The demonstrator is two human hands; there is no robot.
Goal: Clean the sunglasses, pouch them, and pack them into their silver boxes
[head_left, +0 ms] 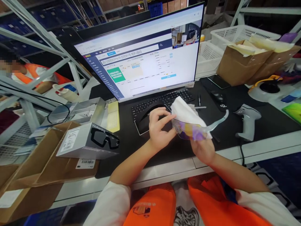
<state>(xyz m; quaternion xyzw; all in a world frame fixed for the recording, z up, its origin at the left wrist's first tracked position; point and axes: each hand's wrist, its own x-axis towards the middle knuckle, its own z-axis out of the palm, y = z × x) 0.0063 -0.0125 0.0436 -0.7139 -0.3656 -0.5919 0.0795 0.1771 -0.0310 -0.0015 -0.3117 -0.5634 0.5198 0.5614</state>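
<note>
Near the frame's centre, the left hand (161, 129) pinches one end of the tinted glasses (190, 130); the right hand (203, 150) grips them from below, white cloth (185, 110) behind.

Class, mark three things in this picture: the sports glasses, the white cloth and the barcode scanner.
Sports glasses (191, 130): head view, on the tinted lens.
White cloth (185, 110): head view, on its middle.
Barcode scanner (248, 121): head view, on the upper handle.
</note>
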